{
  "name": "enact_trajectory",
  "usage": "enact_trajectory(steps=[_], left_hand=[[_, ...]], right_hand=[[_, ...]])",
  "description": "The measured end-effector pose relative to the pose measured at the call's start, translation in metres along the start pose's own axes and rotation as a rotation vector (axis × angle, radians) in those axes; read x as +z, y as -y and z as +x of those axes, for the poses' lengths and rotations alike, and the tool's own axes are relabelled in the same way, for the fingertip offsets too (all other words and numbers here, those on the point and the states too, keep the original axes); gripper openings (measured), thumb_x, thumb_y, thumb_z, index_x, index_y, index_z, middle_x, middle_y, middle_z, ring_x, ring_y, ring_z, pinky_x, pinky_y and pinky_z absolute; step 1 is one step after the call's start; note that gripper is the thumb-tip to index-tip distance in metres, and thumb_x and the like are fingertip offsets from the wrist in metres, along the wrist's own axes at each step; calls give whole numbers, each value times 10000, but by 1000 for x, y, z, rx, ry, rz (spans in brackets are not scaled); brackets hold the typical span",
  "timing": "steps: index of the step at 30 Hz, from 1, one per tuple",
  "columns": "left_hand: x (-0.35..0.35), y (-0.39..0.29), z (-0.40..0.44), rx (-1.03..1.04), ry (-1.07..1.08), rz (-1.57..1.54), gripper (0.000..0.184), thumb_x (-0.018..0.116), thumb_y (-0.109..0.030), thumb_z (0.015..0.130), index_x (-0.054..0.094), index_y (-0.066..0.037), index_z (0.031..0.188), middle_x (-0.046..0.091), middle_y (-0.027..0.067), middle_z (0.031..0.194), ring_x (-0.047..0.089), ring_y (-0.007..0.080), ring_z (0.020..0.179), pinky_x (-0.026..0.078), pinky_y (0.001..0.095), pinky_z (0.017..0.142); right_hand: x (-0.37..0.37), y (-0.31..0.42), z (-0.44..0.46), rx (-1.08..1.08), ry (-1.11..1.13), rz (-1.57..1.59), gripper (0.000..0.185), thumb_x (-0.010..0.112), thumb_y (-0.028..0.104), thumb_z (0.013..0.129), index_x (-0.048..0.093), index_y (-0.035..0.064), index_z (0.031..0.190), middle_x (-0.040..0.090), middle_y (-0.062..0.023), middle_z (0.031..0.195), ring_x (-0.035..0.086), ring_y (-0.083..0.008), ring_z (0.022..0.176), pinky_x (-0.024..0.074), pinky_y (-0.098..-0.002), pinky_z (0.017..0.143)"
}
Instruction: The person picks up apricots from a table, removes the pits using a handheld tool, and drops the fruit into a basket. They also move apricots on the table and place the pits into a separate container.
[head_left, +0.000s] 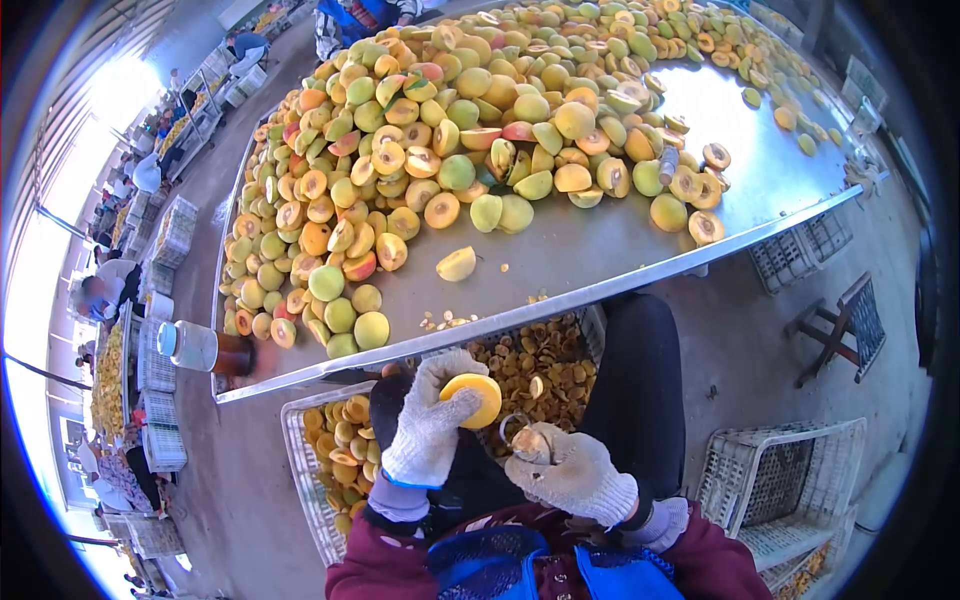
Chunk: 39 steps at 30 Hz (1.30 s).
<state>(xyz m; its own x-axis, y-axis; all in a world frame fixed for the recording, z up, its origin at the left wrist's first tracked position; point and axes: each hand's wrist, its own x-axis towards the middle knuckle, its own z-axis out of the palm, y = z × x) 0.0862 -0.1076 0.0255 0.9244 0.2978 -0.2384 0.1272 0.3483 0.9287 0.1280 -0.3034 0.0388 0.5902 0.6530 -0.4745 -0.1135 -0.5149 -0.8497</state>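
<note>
Item in hand: one halved yellow fruit (472,400), held above the lap, just beyond the near table edge. The gloved left hand (425,425) grips it, fingers curled round the rim and thumb pressed across it. The gloved right hand (575,475), just beside it, is closed on one ringed tool (515,430); how far the fingers wrap the handle cannot be told. Both gloves are pale knit.

Count: one cut piece (456,264) lies apart on the metal table (600,250); one main heap of fruit (470,90), whole and halved, green to orange, is too dense to number. Several pale kernels (447,321) lie near the table's edge.

Containers: one crate (316,500) at the person's left, filled with yellow fruit halves. A second crate (598,335), between the knees, holds many small brown-orange pieces, their kind not certain. One lidded jar (200,348), at the table's left corner, contains dark brown liquid. To the right stands one pale crate (780,436); below it in view, another crate (845,535) shows orange-yellow pieces. One grey crate (800,250) sits beneath the table.

Surroundings: one folding stool (850,325) on the right; one co-worker (360,18), partly visible, at the table's far side.
</note>
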Motion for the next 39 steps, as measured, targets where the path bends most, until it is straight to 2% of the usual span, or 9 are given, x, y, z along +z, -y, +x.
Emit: enact_trajectory(steps=[15, 23, 25, 28, 31, 34, 35, 38, 39], left_hand=[[57, 0, -35, 76, -50, -57, 580, 558, -509, 924, 493, -32, 1249, 582, 139, 1172, 585, 240, 1054, 453, 372, 958], [68, 1, -39, 354, -146, 283, 489, 478, -412, 1005, 555, 17, 1225, 630, 122, 1102, 603, 205, 1006, 464, 329, 905], [66, -1, -36, 387, -125, 389, 493, 478, -418, 1004, 564, 18, 1217, 627, 121, 1113, 603, 210, 1014, 464, 334, 909], [62, -7, -33, 415, -62, 572, 490, 485, -397, 1004, 534, 20, 1257, 597, 130, 1191, 591, 218, 1067, 455, 347, 933], [71, -13, -30, 183, 78, -70, 587, 552, -290, 980, 331, 23, 1425, 533, 127, 1302, 541, 197, 1167, 427, 324, 992], [61, -12, -34, -21, 26, 29, 669, 646, -286, 923, 336, -15, 1451, 520, 146, 1323, 559, 260, 1164, 447, 381, 1000], [49, -5, -33, -60, 14, 139, 669, 713, -112, 845, 386, -24, 1422, 552, 126, 1287, 565, 235, 1155, 450, 356, 996], [33, -3, -31, -242, 210, 154, 598, 679, -38, 849, 414, -8, 1385, 582, 114, 1236, 573, 176, 1111, 459, 315, 965], [40, -1, -36, -213, 47, 2, 540, 678, -23, 829, 477, -20, 1330, 611, 118, 1188, 606, 209, 1053, 477, 324, 934]], right_hand=[[12, -3, -5, -126, -156, -199, 339, 617, 451, 864, 589, 131, 973, 666, -137, 757, 660, -364, 739, 518, -454, 638], [3, 5, -14, -150, -31, 7, 326, 704, 368, 843, 619, 108, 1021, 688, -98, 784, 690, -274, 706, 537, -366, 619], [-7, 12, -15, 70, 322, 531, 217, 635, 276, 918, 573, 73, 962, 618, -53, 653, 610, -163, 526, 472, -304, 484], [-16, 9, -16, 198, 464, 775, 144, 619, 192, 937, 558, 67, 976, 570, 3, 636, 525, -73, 485, 413, -228, 438], [-13, 9, -17, 173, 370, 784, 161, 619, 200, 940, 546, 68, 997, 558, -3, 632, 523, -81, 475, 413, -230, 430], [-21, 12, -15, 68, 128, 761, 180, 634, 190, 931, 534, 66, 1014, 545, 1, 621, 509, -78, 465, 413, -228, 430], [-18, 6, -13, 41, 16, 799, 181, 641, 187, 924, 558, 75, 1040, 561, 3, 630, 529, -73, 484, 412, -233, 430], [-21, 8, -16, 59, -32, 578, 220, 650, 216, 917, 588, 81, 1080, 612, -27, 695, 561, -72, 503, 435, -249, 448], [-17, -1, -15, 77, -9, 422, 282, 664, 280, 896, 611, 101, 1108, 666, -77, 781, 645, -161, 589, 504, -307, 550]])
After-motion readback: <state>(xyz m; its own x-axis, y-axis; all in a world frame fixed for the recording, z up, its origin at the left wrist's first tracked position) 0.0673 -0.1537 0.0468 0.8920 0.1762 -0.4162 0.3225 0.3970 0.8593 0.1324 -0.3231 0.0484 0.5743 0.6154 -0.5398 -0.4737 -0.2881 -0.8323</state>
